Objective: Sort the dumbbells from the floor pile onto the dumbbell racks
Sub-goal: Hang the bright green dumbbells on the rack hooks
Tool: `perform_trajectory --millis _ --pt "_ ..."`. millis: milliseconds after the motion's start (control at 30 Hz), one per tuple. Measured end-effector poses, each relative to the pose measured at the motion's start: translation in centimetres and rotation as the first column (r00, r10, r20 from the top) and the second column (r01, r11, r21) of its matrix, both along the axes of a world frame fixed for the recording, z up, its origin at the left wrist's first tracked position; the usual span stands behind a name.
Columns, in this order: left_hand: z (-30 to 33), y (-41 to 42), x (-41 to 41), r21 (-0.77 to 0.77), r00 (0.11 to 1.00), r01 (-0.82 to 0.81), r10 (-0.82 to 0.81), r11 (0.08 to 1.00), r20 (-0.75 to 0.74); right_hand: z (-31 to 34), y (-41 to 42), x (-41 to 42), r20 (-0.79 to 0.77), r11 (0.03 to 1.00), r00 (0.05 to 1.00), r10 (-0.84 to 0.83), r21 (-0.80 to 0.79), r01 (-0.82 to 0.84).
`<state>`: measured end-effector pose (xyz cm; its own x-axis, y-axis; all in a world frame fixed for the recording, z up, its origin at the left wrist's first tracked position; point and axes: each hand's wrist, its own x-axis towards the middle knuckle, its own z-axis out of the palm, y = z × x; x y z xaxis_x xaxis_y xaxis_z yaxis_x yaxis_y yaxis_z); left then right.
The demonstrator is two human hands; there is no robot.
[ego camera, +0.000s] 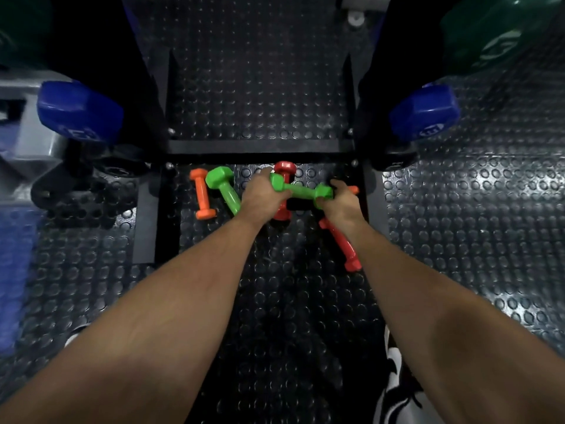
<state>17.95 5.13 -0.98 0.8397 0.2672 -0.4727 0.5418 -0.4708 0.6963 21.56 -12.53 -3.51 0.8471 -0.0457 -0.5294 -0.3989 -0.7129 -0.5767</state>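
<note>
Dim scene, light falling from above and to the right: studded floor mat (477, 203) shows pale glare on its raised dots there, fading to near black at top centre. Arms cast a soft shadow down the middle. Wide-angle bending at edges. Left margin smeared and out of focus; blue dumbbell (79, 113) soft. Bright colours stay crisp mid-frame.
</note>
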Motion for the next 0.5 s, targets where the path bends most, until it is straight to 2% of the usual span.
perform_trajectory --millis 267,500 --pt "-1.4 -0.3 0.6 0.039 0.998 0.048 -0.046 0.998 -0.047 -1.9 -0.3 0.4 -0.016 0.996 0.998 0.062 -0.058 -0.063" --pt "-1.4 0.1 1.0 0.031 0.996 -0.003 0.006 1.000 -0.086 -0.9 -0.7 -0.1 0.009 0.999 0.999 0.035 0.019 -0.035"
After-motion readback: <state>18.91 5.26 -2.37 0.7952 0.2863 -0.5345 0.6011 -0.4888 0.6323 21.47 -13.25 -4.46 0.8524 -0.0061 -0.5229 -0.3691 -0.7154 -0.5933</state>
